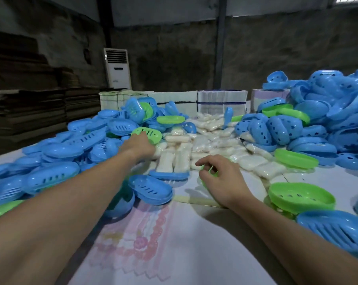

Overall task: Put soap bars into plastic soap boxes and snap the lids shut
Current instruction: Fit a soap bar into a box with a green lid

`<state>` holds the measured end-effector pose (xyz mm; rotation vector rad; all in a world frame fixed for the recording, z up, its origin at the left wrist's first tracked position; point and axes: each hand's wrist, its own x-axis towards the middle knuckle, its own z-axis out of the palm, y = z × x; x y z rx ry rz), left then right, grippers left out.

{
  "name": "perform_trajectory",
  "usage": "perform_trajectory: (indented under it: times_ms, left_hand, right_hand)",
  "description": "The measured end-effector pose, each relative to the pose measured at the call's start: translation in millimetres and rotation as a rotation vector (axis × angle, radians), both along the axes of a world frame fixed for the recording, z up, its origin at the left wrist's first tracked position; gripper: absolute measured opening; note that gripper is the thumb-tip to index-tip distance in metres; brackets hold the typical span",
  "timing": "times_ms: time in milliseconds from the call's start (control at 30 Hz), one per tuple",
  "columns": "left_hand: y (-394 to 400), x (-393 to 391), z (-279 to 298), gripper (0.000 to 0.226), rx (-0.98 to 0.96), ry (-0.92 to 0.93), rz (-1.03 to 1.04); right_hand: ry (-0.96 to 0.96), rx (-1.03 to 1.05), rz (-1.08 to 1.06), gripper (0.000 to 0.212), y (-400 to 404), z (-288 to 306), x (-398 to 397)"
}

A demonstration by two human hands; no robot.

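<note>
Green soap box (147, 135), frame centre-left: light, stiff, slick plastic; take by rim. Left hand (140, 146) reaching, grip indistinct; right hand (219, 175) grip curled on green piece (212, 173).

My left hand (140, 144) is blurry, fingertips lost behind a green soap box (147, 134). My right hand (219, 177) covers most of another green piece (212, 173); can't tell what it is.

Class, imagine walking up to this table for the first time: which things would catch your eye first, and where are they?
Heaps of blue soap boxes rise on both sides of the table, with a few green ones among them. Between the heaps lies a spread of white wrapped soap bars. In front, the left hand reaches to a green lid, and the right hand holds a green piece.
</note>
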<state>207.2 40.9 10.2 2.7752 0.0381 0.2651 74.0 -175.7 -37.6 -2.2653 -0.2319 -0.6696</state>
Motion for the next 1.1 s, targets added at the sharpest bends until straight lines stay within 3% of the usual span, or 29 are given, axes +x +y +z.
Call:
perform_trajectory:
  times_ms: [100,367,633,767,933,1033,1100]
  left_hand:
    - [15,16,-15,0.082,-0.051,0.131,0.124]
    - [8,40,-19,0.097,-0.156,0.017,0.188]
    - [17,43,-16,0.096,0.001,-0.038,0.122]
    - [24,38,-16,0.084,0.146,-0.08,0.053]
    - [24,32,8,0.081,-0.149,-0.082,0.07]
    - [24,24,25,0.075,-0.179,-0.116,0.068]
    - [24,15,35,0.067,-0.363,-0.122,0.049]
  right_hand:
    - [-0.002,-0.038,0.008,0.022,1,-1,-1]
    - [-0.008,-0.086,0.017,0.021,-3,-5,5]
    - [-0.002,-0.112,0.024,0.021,-5,-7,9]
    - [0.01,-0.105,0.026,0.021,-5,-6,8]
    - [0.021,-0.097,0.021,0.023,-7,-7,9]
    - [0.012,-0.078,0.028,0.024,-8,-8,8]
    - [0.007,-0.079,0.029,0.024,-9,-7,9]
